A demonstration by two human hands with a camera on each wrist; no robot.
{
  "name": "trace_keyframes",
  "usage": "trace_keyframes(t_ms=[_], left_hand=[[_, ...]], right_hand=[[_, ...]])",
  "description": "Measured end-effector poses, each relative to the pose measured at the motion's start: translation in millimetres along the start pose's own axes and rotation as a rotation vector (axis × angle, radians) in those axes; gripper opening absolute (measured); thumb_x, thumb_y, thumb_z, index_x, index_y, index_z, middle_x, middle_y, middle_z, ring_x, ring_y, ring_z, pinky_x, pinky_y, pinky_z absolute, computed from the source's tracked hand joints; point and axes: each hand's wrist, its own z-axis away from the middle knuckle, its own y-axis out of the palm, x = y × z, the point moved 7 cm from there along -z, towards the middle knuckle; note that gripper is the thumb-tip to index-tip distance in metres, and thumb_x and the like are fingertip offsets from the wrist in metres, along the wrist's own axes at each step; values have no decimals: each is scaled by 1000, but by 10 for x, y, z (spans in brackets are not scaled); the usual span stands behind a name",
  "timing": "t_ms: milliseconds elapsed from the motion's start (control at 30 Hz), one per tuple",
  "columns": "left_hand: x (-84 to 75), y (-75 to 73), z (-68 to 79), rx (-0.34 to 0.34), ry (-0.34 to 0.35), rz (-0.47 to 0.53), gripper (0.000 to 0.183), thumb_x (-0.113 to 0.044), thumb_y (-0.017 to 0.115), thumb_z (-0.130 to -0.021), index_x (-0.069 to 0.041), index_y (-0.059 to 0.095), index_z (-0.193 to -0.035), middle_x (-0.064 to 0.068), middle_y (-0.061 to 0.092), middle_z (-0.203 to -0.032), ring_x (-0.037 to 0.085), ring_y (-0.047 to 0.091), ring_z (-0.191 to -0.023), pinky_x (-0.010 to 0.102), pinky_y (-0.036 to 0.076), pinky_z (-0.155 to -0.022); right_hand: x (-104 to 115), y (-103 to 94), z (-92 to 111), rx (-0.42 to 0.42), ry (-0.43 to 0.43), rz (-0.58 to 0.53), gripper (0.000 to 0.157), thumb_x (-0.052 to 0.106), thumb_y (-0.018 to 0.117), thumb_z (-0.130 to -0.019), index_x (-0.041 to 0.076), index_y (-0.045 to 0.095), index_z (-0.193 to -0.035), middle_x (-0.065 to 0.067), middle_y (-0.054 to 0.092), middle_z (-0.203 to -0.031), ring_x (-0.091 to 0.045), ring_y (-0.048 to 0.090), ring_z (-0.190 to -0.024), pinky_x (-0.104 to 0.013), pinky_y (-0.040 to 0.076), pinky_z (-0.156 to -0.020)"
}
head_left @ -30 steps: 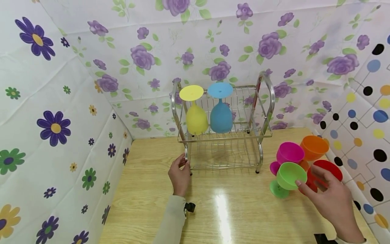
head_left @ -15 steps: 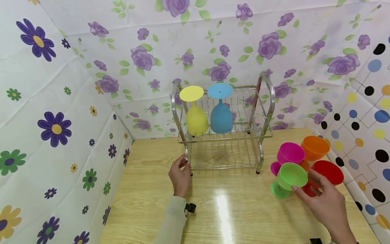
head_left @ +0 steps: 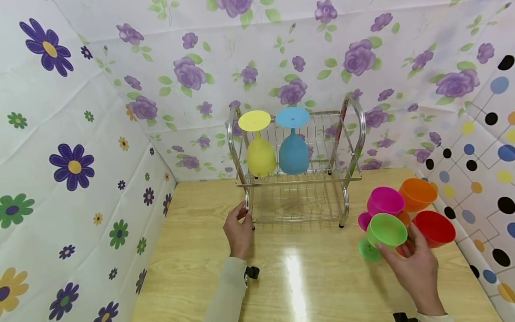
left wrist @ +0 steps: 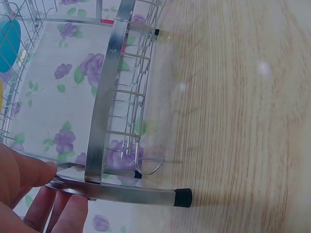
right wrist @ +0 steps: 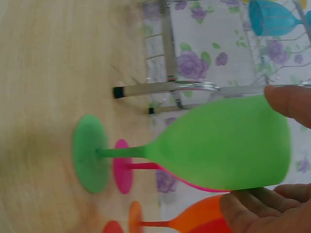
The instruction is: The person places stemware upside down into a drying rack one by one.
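My left hand point(head_left: 238, 230) pinches the lower left leg of a chrome dish rack point(left wrist: 104, 97), thumb on one side and fingers on the other. At the right, my right hand point(head_left: 416, 268) holds the bowl of a light green plastic goblet point(head_left: 386, 232), its thumb at the near side and its fingers at the right side. In the right wrist view the green goblet point(right wrist: 223, 145) has its thumb and fingertips near the rim, with its foot by the tabletop. A yellow goblet point(head_left: 261, 156) and a blue goblet point(head_left: 293, 154) stand upside down on the rack's upper tier.
Close around the green goblet stand a magenta goblet point(head_left: 384, 201), an orange goblet point(head_left: 418, 194) and a red goblet point(head_left: 434, 228), all upright. Patterned cloth walls point(head_left: 209, 147) enclose the wooden table point(head_left: 193, 277) at the back and both sides.
My right hand has moved left from over the red goblet and closed around the green goblet's bowl. The left hand stays on the rack's leg.
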Motion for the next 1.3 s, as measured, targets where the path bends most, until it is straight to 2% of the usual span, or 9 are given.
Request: trace_keyframes(t_ms=[133,300,433,533,700,833,1000,1167,1300], left_hand=[[-6,25,-9,10,8,25,42,0,76,-95,-22,77,-131,7,73,-107,24,74,-101,34,67,-84],[-2,42,3,23,2,39,43,0,76,-95,-23,76,-132,6,73,-108,23,73,-103,32,67,-85],[4,38,16,31,4,30,42,-2,76,-96,-23,75,-133,5,73,-109,23,73,-103,32,66,-86],[6,32,20,40,7,22,42,-3,76,-97,-23,75,-133,5,72,-109,22,73,-104,32,66,-87],[5,21,9,58,5,16,41,-2,75,-97,-20,74,-135,7,71,-110,22,73,-106,33,66,-88],[-17,-19,18,63,-3,20,41,-3,74,-98,-19,73,-136,6,71,-111,21,73,-106,33,66,-88],[-122,-101,90,85,-29,20,41,-7,75,-98,-15,70,-139,7,70,-115,23,70,-109,38,66,-92],[-311,-202,195,132,-15,25,44,-13,75,-100,-11,66,-142,14,67,-124,28,67,-116,44,64,-96],[-479,-275,283,174,23,50,44,-17,74,-101,-8,64,-143,18,66,-129,31,66,-119,39,64,-97]], right_hand=[[-106,110,-18,-57,-14,-58,110,23,95,-81,20,29,-168,-16,49,-161,-42,56,-138,-3,43,-101],[-246,207,-31,-83,4,-132,103,13,94,-80,19,35,-164,-11,49,-160,-33,54,-143,-8,43,-107],[-284,221,-30,-98,6,-151,100,12,94,-80,20,38,-163,-9,51,-158,-24,54,-142,-7,44,-106],[-257,207,-23,-112,-33,-160,100,8,95,-79,20,40,-162,-9,53,-157,-14,55,-138,-5,44,-103],[-95,149,12,-146,-159,-178,104,-1,95,-74,19,43,-161,-12,55,-154,3,55,-128,0,45,-99],[68,105,56,-172,-256,-193,108,-8,96,-68,15,45,-160,-15,58,-150,8,56,-120,0,46,-96],[274,77,114,-166,-337,-196,106,-12,96,-63,9,48,-155,-13,61,-143,7,60,-116,-1,47,-95],[472,67,160,-134,-414,-215,104,-15,96,-60,7,53,-152,-7,63,-140,5,63,-117,-5,48,-98],[637,78,187,-96,-513,-256,103,-19,95,-56,3,56,-150,-17,64,-141,0,65,-120,-7,50,-101]])
